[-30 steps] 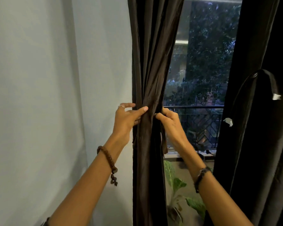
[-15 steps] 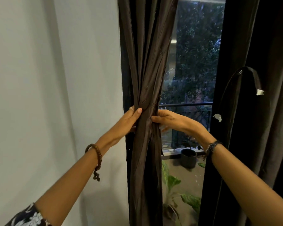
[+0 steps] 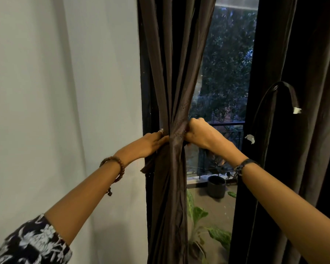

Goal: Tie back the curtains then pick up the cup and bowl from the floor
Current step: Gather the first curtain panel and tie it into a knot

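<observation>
1. Pale wall (image 3: 46,92) fills the side to the left of the gathered curtain (image 3: 175,82); to the curtain's right, window glass shows dark trees, a balcony railing and a dark pot (image 3: 216,186) with green leaves below it.
2. Gathered into a narrow bundle, the curtain hangs with its long axis vertical, pinched to a waist where both hands meet it.
3. At that waist the left hand (image 3: 151,142) sits against the bundle's left edge, fingers reaching behind the cloth. Whether they clasp a tie or only press the fabric I cannot tell.
4. On the bundle's right edge, slightly higher, the right hand (image 3: 202,135) is curled tight round a fold or band of cloth.
5. Both hands are about equally near the waist, so the tie probably gets drawn round horizontally, across the vertical folds.
6. A short dark end (image 3: 147,167) sticks out just below the left hand; it may be the tie's tail, but it is hard to make out.
7. Well right of the bundle hangs a second, darker curtain (image 3: 303,130) with a loose strap loop (image 3: 286,88), not yet tied.
8. Neither cup nor bowl nor floor is in view.
</observation>
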